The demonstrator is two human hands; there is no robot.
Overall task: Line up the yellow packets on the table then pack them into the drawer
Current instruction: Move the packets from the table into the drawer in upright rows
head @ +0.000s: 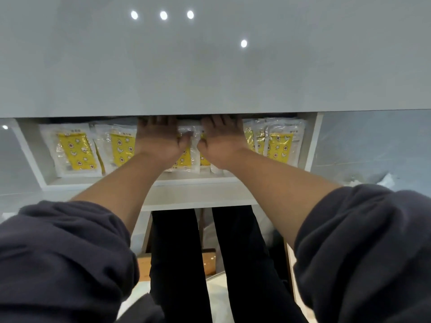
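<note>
A white drawer (193, 181) stands pulled out below the grey tabletop (210, 66). Several yellow packets in clear wrap lie in a row inside it: one at the left (74, 150), one beside it (120, 148), a middle group (186, 157) and overlapping ones at the right (279, 145). My left hand (158, 136) and my right hand (221, 136) lie palm down, fingers straight, pressing on the middle packets. The fingertips of both hands are hidden under the table's edge.
The tabletop overhangs the back of the drawer and hides its far part. My legs (210, 264) in dark trousers stand below the drawer front. A pale floor shows at both sides, and a wooden piece (207, 262) lies low between my legs.
</note>
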